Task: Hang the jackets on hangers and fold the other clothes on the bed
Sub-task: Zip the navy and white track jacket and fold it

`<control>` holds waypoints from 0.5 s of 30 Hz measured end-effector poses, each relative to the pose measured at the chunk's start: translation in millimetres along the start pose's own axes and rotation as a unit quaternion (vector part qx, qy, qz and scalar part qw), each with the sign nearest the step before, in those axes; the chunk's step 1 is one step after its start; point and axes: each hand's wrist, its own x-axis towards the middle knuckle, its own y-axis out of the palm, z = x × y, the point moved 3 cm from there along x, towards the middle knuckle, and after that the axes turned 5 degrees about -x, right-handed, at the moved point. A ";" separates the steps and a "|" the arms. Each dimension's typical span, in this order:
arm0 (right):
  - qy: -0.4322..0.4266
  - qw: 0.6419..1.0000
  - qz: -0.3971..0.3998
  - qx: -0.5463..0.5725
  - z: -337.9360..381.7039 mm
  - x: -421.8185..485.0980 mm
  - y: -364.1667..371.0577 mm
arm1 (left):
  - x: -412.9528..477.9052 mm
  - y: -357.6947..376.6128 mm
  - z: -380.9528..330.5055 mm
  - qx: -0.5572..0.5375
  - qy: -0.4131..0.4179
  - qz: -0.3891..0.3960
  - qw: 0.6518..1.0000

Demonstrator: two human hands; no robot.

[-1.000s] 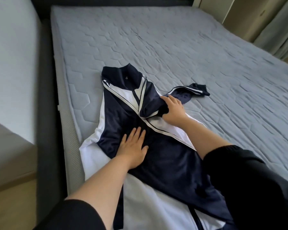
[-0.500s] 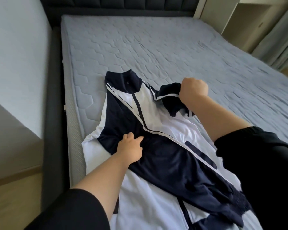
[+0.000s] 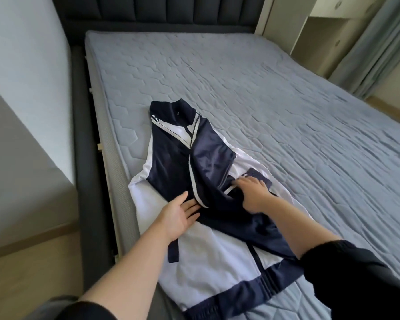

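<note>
Jackets: one, the navy and white jacket [image 3: 171,162], centre of frame.
Hands: two, the left hand [image 3: 180,218] at lower centre and the right hand [image 3: 252,192] just right of it.
Black sleeves: two, the left sleeve [image 3: 86,310] at the bottom left and the right sleeve [image 3: 356,285] at the bottom right.
Mattresses: one, the mattress [image 3: 263,88].
Headboards: one, the headboard [image 3: 148,10], top.
Curtains: one, the curtain [image 3: 379,42], upper right.
Cabinets: one, the cabinet [image 3: 321,31], upper right.

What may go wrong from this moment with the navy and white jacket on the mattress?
1. The jacket lies close to the left edge of the mattress; a pull toward that side might slide it off.
2. The folded sleeve looks glossy, and only the flat right hand presses it down; it may slip open when released.
3. The left hand only touches the front, so the body could shift.
</note>
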 end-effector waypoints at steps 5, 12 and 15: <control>-0.043 0.994 -0.008 -0.104 18.2 -15.4 11.5 | -4.3 3.8 -2.3 0.056 -0.001 0.045 0.997; -0.017 0.841 0.348 0.414 32.5 -45.0 4.5 | -12.1 19.1 -15.3 0.103 0.058 0.025 0.993; 0.067 0.816 0.242 0.521 27.6 -37.7 22.0 | -15.4 20.3 -12.4 0.150 0.054 0.005 0.987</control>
